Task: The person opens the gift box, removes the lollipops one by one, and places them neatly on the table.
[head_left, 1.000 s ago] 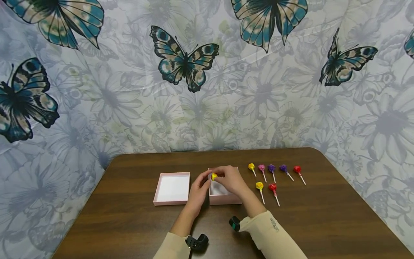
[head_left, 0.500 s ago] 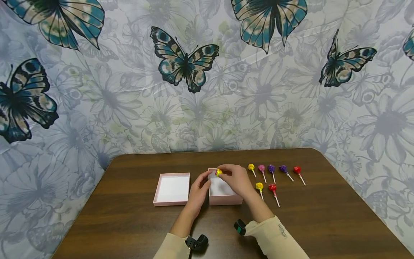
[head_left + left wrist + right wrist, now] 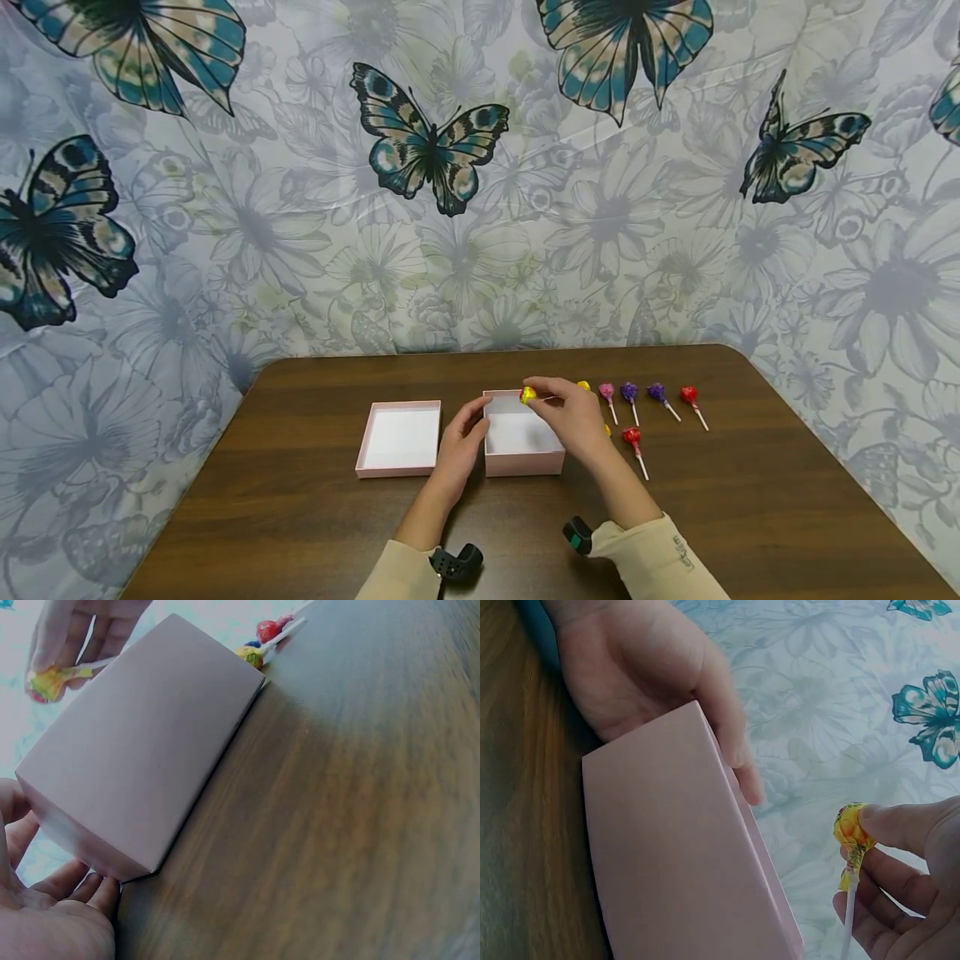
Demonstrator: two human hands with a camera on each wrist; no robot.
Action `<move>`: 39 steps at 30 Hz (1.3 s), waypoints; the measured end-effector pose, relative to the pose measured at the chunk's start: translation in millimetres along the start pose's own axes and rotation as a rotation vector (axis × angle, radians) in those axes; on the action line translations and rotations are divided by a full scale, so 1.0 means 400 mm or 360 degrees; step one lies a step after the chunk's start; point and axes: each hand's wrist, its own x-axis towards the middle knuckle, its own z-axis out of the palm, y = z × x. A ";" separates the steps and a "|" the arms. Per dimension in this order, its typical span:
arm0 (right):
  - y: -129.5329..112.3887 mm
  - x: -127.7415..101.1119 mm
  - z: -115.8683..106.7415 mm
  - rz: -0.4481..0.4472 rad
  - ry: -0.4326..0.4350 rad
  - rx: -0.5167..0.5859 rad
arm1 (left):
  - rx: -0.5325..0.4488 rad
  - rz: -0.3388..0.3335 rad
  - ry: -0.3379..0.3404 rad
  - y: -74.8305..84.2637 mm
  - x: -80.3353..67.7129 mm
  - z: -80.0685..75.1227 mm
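Note:
My right hand (image 3: 573, 417) pinches a yellow-wrapped lollipop (image 3: 528, 395) by its head, above the right part of a pink box (image 3: 524, 464). The lollipop's white stick points down in the right wrist view, with the thumb (image 3: 900, 825) on the wrapper. The box has a white inside and stands open side up on the table. My left hand (image 3: 459, 442) rests against the left wall of the box, its fingers (image 3: 64, 879) touching the outside near the corner.
A shallow pink lid (image 3: 397, 473) with a white inside lies left of the box. To the right lie several lollipops: pink (image 3: 607, 390), purple (image 3: 629, 390) and red (image 3: 632, 436), with two yellow ones mostly behind my right hand. The brown table (image 3: 300, 533) meets a butterfly-patterned backdrop.
My right hand has moved right across the box with the yellow lollipop, from beside the left hand. It now covers most of two yellow lollipops on the table. The left hand stays put.

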 end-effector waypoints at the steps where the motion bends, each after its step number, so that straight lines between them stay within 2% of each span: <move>1: 0.003 -0.003 -0.004 -0.0015 0.0011 0.0010 | -0.0004 0.0006 0.0003 -0.001 -0.001 0.000; 10: 0.028 -0.021 -0.031 -0.0009 0.0097 0.0071 | -0.0018 0.0035 -0.0001 -0.006 0.002 -0.001; 19: 0.039 -0.037 -0.082 -0.0012 0.0250 0.0024 | -0.0012 0.0047 -0.0003 -0.008 0.004 0.000; 28: 0.069 -0.064 -0.113 0.0108 0.0443 0.0096 | -0.0022 0.0042 -0.0015 -0.010 0.004 -0.002; 39: 0.121 -0.086 -0.162 0.0183 0.0671 0.0032 | -0.0009 0.0052 -0.0019 -0.008 0.000 -0.006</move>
